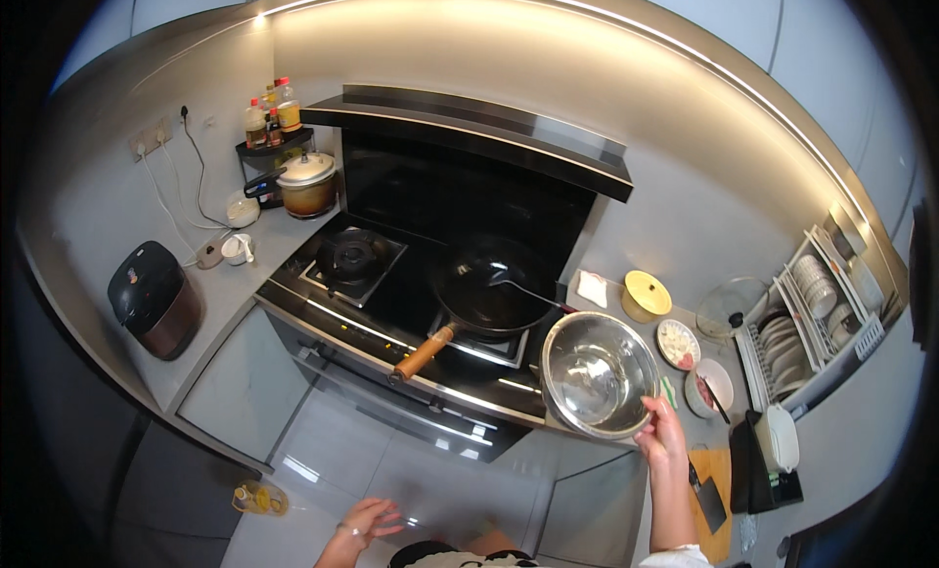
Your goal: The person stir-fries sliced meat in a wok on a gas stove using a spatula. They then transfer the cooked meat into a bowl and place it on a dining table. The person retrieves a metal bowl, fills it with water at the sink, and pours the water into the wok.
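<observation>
My right hand (662, 430) grips the rim of a stainless steel bowl (600, 374), tilted so that its shiny inside shows. A little water or wetness seems to glint at the bottom. The bowl is held over the counter edge, just right of the cooktop. Low in front of my body, my left hand (369, 522) is free, its fingers apart. A black wok (491, 304) with a wooden handle (424, 354) sits on the right burner. Inside it rests a metal spatula (532, 295), its handle pointing right.
Beyond the steel bowl stand a yellow pot (646, 297), a plate of chopped pieces (678, 344) and a white bowl of meat (709, 389). A cleaver (710, 503) lies on a cutting board (722, 465). Leftward are a pressure cooker (307, 187), a rice cooker (155, 300) and, below, an oil bottle (258, 498).
</observation>
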Motion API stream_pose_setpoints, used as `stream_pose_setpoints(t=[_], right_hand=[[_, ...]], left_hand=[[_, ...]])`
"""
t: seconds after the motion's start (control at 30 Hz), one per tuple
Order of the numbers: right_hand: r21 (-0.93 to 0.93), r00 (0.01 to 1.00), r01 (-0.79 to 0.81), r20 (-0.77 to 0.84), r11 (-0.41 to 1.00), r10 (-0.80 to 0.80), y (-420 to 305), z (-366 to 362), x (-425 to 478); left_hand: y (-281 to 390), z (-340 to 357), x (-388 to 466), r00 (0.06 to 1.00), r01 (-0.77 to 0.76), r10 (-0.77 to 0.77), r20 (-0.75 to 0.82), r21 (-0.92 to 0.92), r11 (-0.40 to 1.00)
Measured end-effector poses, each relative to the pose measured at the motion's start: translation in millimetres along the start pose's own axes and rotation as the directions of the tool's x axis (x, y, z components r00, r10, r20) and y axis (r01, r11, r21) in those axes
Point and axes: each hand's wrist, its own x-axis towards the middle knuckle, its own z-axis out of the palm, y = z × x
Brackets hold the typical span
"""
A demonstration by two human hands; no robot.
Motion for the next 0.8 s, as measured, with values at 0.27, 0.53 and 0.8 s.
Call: stream_pose_setpoints(t=[0.27,0.53,0.8], right_hand=[[-0.05,0.945,-0.07,0.317,0.996,0.082,1,71,133],[-0.171,0.944,-0.112,0.288,0.979,0.159,12,121,213],[-0.188,0.919,-0.173,0.323,0.967,0.227,40,114,285]], left_hand=[[-36,-65,11,0.931,-0.029,-0.051,-0.362,-0.213,0.977],[-42,-46,31,0.898,-0.121,-0.129,-0.422,-0.517,0.848],[-21,-62,59,0.928,-0.107,-0.123,-0.351,-0.569,0.815]])
